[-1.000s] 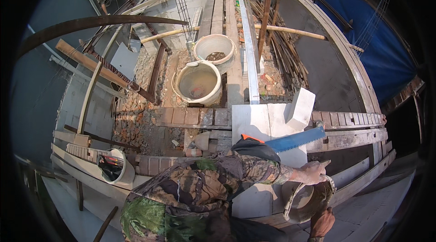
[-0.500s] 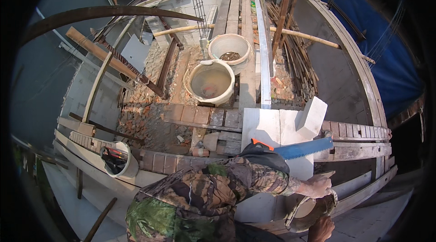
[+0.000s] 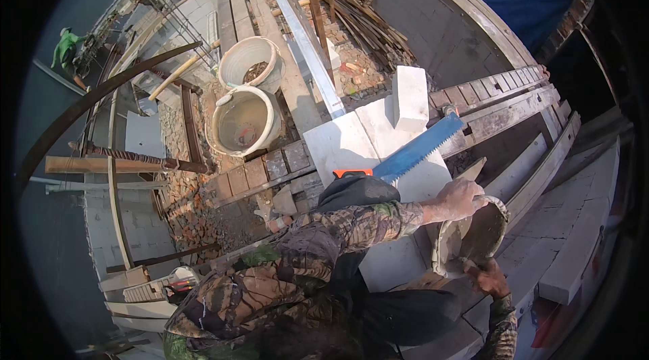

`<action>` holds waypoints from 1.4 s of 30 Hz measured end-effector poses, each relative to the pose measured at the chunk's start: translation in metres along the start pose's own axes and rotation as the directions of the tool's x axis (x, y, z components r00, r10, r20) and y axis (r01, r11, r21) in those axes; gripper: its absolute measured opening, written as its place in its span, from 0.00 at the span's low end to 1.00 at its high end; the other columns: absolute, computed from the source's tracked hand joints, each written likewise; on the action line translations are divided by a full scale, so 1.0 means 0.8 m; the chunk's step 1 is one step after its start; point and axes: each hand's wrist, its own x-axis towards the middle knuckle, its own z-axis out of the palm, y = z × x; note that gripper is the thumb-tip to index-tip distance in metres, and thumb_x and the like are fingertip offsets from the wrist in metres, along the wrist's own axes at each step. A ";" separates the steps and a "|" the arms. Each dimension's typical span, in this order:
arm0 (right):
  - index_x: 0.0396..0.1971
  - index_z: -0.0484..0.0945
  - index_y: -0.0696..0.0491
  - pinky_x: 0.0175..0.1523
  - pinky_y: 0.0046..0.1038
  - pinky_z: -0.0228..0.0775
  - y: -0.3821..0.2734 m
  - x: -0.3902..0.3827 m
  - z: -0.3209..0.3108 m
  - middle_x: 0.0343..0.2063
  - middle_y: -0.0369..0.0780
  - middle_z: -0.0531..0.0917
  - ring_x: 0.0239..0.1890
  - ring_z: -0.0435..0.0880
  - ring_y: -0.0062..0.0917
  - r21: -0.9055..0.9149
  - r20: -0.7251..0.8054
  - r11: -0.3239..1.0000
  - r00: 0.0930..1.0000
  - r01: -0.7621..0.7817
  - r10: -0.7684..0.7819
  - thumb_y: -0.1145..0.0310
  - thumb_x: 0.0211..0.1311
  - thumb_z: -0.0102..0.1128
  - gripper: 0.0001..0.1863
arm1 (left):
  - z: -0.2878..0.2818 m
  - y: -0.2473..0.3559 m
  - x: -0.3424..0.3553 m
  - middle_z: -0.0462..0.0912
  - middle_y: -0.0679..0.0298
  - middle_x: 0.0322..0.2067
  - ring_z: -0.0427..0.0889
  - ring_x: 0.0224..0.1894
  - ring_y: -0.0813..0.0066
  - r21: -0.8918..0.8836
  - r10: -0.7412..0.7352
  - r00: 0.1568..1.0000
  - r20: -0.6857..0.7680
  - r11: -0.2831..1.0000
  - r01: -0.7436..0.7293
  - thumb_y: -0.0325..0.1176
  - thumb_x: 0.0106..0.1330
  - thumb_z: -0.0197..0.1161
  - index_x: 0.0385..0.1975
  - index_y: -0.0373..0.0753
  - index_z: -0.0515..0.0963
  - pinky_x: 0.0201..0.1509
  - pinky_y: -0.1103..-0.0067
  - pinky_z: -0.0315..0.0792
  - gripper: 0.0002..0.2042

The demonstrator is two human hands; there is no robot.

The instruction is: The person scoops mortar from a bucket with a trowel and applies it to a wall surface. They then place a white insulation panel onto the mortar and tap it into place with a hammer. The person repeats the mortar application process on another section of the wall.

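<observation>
Toward four o'clock in the view, a mortar-smeared bucket [image 3: 501,217] sits in the grip of the left hand [image 3: 457,202], its fingers closed over the rim at the bucket's eleven o'clock. The right hand [image 3: 492,280] touches the rim at five o'clock with fingers partly curled, though whether it is truly grasping there I cannot tell. A blue-bladed saw [image 3: 420,146] lies on white blocks [image 3: 343,146], at the bucket's eleven o'clock, untouched.
</observation>
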 end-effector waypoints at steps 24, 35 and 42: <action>0.42 0.81 0.63 0.35 0.38 0.79 0.003 -0.015 0.035 0.31 0.48 0.85 0.28 0.87 0.41 -0.737 -0.306 0.648 0.761 0.192 -0.573 0.71 0.55 0.63 0.16 | -0.015 0.002 0.035 0.89 0.48 0.35 0.89 0.37 0.60 0.091 -0.083 0.967 0.241 0.994 0.062 0.47 0.72 0.65 0.48 0.36 0.87 0.46 0.68 0.79 0.19; 0.45 0.80 0.59 0.36 0.43 0.76 -0.019 -0.023 0.043 0.32 0.49 0.82 0.32 0.84 0.44 -0.757 -0.318 0.642 0.790 0.121 -0.524 0.69 0.59 0.57 0.15 | -0.010 -0.018 0.027 0.87 0.45 0.34 0.88 0.41 0.46 -0.007 -0.084 0.991 0.103 0.996 0.085 0.45 0.66 0.68 0.40 0.37 0.88 0.48 0.58 0.79 0.16; 0.30 0.82 0.57 0.37 0.48 0.73 0.031 0.002 0.014 0.25 0.48 0.81 0.32 0.83 0.45 -0.781 -0.444 0.624 0.726 -0.027 -0.525 0.66 0.58 0.61 0.09 | -0.005 -0.005 0.019 0.87 0.46 0.30 0.87 0.37 0.46 -0.009 -0.039 0.997 0.061 0.999 0.039 0.43 0.66 0.67 0.37 0.36 0.88 0.45 0.59 0.78 0.15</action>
